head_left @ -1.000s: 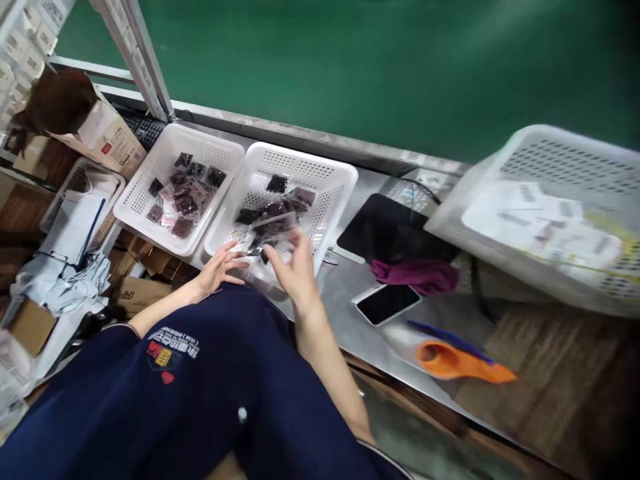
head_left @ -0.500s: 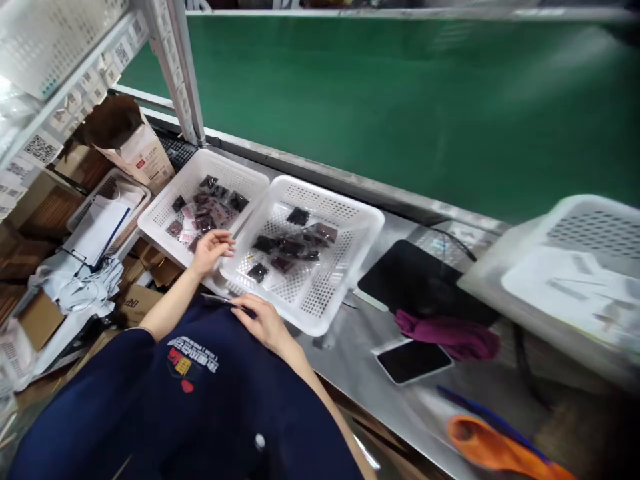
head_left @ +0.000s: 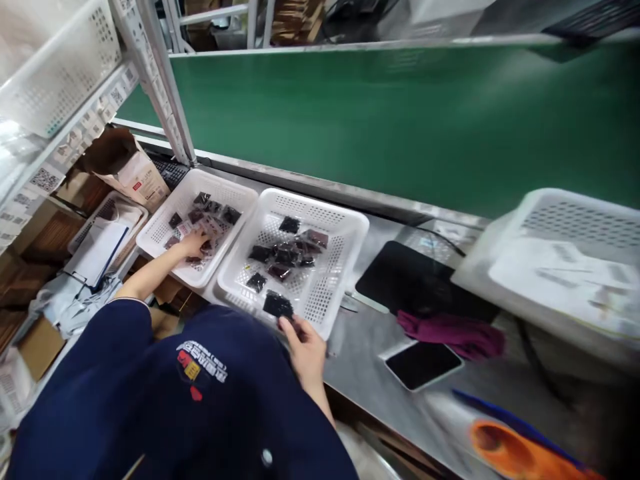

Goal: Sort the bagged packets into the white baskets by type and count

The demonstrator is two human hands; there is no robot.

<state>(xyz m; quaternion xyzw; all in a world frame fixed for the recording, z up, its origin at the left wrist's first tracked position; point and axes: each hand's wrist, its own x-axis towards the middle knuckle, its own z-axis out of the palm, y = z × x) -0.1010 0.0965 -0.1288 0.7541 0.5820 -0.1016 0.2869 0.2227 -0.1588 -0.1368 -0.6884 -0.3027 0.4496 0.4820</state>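
My left hand (head_left: 194, 244) reaches into the left white perforated basket (head_left: 145, 241), its fingers apart and down among small clear packets (head_left: 214, 230) with dark and reddish contents. Some fingertips are hidden there. At the front of the right white basket (head_left: 345, 280), my right hand (head_left: 306, 347) pinches a black packet (head_left: 278, 305) by its near edge, between thumb and fingers. Several more dark packets (head_left: 287, 255) lie loosely grouped in the middle of that basket.
Behind the baskets runs a green conveyor belt (head_left: 375, 127). To the right lie a black pad (head_left: 405, 277), a purple cloth (head_left: 453, 335), a phone (head_left: 424, 365) and an orange object (head_left: 520, 450). An open carton (head_left: 143, 177) and a clipboard (head_left: 97, 253) are at left.
My left hand has moved from between the baskets into the left one. My right hand has shifted right along the right basket's front, with the black packet now showing over it.
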